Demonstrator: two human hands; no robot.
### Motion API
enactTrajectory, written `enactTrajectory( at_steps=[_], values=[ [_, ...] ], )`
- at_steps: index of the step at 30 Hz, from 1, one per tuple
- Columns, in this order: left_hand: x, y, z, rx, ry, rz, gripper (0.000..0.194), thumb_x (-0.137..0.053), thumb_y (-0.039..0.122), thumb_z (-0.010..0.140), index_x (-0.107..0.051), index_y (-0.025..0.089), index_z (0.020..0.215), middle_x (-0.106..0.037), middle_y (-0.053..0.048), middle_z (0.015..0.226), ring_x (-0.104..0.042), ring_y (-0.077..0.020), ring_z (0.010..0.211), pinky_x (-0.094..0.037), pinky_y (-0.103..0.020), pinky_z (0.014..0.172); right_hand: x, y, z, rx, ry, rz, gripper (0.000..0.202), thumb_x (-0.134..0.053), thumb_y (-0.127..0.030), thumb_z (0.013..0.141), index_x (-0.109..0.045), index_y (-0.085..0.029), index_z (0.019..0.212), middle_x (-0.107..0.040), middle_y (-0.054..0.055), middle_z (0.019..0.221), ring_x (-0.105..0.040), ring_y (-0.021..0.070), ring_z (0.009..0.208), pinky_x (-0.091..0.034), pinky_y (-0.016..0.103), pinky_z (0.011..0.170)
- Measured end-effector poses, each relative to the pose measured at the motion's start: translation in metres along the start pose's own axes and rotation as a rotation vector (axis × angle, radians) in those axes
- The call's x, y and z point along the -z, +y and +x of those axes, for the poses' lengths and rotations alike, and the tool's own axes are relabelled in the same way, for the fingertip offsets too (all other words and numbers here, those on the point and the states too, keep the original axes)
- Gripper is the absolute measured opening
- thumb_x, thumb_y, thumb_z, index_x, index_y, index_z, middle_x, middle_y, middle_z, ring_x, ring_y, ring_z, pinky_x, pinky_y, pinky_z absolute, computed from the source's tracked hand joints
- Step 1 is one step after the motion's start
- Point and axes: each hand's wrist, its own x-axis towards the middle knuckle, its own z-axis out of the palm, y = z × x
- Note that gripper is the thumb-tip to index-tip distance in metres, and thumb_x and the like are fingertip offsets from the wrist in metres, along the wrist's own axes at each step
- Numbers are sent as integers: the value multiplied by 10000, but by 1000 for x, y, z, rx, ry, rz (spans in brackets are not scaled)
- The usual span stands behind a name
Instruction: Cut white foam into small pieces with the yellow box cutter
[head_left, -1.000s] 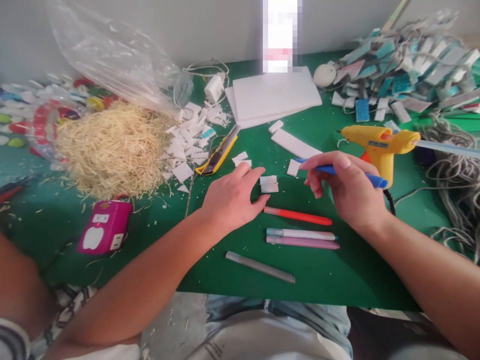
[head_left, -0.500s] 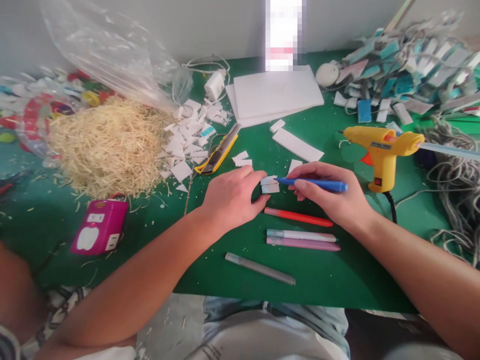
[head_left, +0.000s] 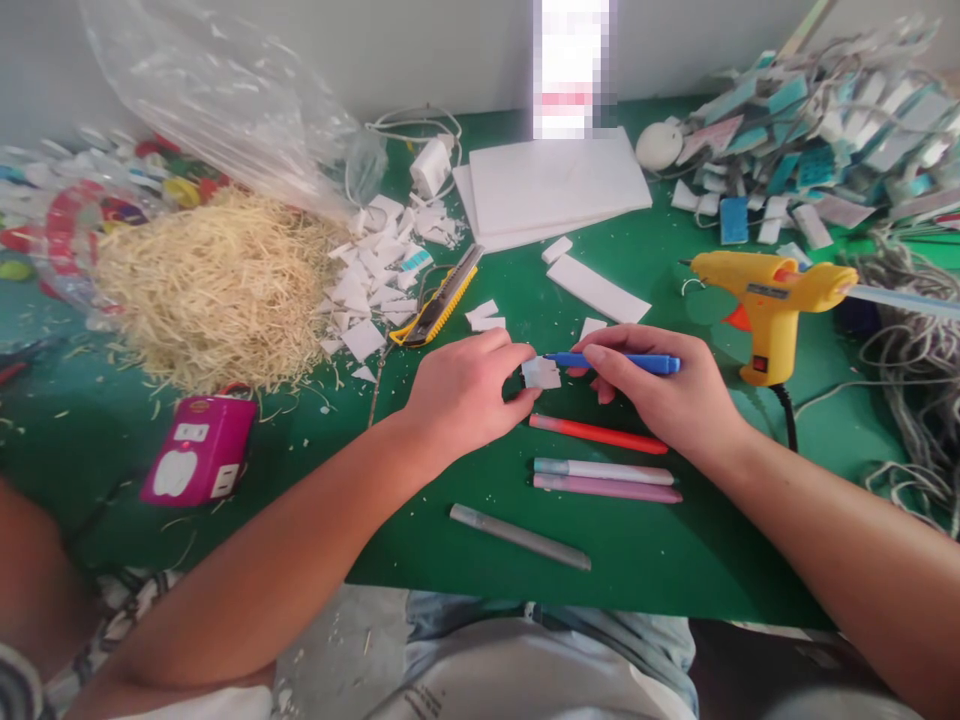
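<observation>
My left hand point(head_left: 472, 390) rests on the table, thumb and forefinger closed on the left edge of a small white foam board piece point(head_left: 541, 374). Pinched in my right hand point(head_left: 652, 385) is a blue marker point(head_left: 652, 364), its tip at the upper edge of that piece. Below my hands lie a red marker point(head_left: 600, 434), a white marker with a teal cap point(head_left: 619, 472), a pink marker point(head_left: 607, 488) and a grey marker point(head_left: 521, 537). Small white offcuts point(head_left: 486, 315) and a longer white strip point(head_left: 598, 288) lie just beyond my fingers.
A yellow utility knife point(head_left: 442, 300) lies left of centre beside white scraps point(head_left: 364, 285) and a straw-like heap point(head_left: 217, 290). A yellow glue gun point(head_left: 772, 300) stands at right with its cord. White sheets point(head_left: 559, 185) lie behind; a magenta power adapter point(head_left: 199, 450) sits left.
The blue marker's tip has shifted slightly left along the white piece, and the marker lies a little flatter. More pale blue shows on the piece. My left hand stays in place.
</observation>
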Motion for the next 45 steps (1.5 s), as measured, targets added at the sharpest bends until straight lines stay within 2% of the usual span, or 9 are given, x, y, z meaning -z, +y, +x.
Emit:
enactTrajectory(
  at_steps=[7, 13, 19, 24, 29, 32, 37, 41, 45],
  values=[
    [-2, -1, 0, 11, 10, -43, 198, -684, 326, 874, -757, 229, 1031, -697, -4, 820, -658, -158, 721, -416, -261, 577, 1, -4, -1, -10, -69, -34, 212, -724, -370, 816, -702, -205, 686, -667, -2, 579, -576, 123, 508, -470, 242, 466],
    [0, 0, 0, 36, -20, -47, 180, -685, 316, 868, -751, 233, 1014, -698, 2, 813, -662, -155, 720, -411, -260, 577, 0, -1, 0, -10, -8, -4, 228, -740, -424, 832, -732, -196, 825, -689, -2, 639, -579, 120, 517, -501, 258, 498],
    [0, 0, 0, 30, -16, -44, 199, -686, 327, 868, -752, 233, 1031, -698, -2, 816, -660, -159, 720, -412, -260, 572, 1, -2, 0, 6, -62, -32, 225, -721, -405, 829, -706, -212, 713, -661, -5, 589, -566, 121, 500, -459, 243, 451],
    [0, 1, 1, 46, -23, -37, 176, -697, 309, 855, -758, 232, 1000, -698, 2, 812, -661, -161, 714, -397, -266, 567, -1, 0, 0, 6, 3, -1, 199, -734, -400, 831, -741, -201, 827, -690, -1, 643, -561, 116, 500, -488, 255, 477],
    [-1, 1, 0, 34, -17, -38, 194, -701, 316, 857, -756, 226, 1019, -698, 1, 817, -668, -165, 722, -407, -271, 570, 0, -1, 0, 5, -58, -23, 219, -719, -403, 840, -712, -209, 738, -670, -2, 619, -563, 119, 509, -477, 250, 473],
    [-2, 0, 0, 27, -13, -37, 182, -693, 310, 864, -753, 226, 1013, -698, 1, 817, -665, -161, 717, -408, -270, 570, 1, 0, 0, 6, -10, -11, 215, -726, -415, 843, -731, -202, 818, -676, 1, 642, -576, 125, 520, -498, 264, 499],
    [-1, 0, -1, 25, -11, -47, 190, -697, 310, 862, -756, 223, 1020, -697, 2, 818, -659, -158, 709, -399, -270, 567, 0, 2, 0, -11, -35, 0, 197, -713, -376, 841, -716, -197, 757, -677, 1, 625, -562, 114, 500, -482, 251, 484],
    [-1, 0, 0, 28, -11, -53, 192, -696, 298, 864, -758, 219, 1028, -691, 7, 815, -656, -156, 704, -399, -266, 576, -1, 3, 0, -2, 26, 20, 182, -726, -370, 834, -741, -188, 836, -698, -1, 662, -557, 102, 494, -487, 245, 488],
    [-1, 0, 1, 46, -32, -50, 173, -714, 309, 852, -759, 223, 995, -681, 6, 804, -653, -159, 706, -388, -260, 569, -1, 1, 0, -20, -8, 4, 182, -714, -360, 842, -725, -196, 766, -664, -8, 591, -565, 112, 493, -477, 241, 476]
  ],
)
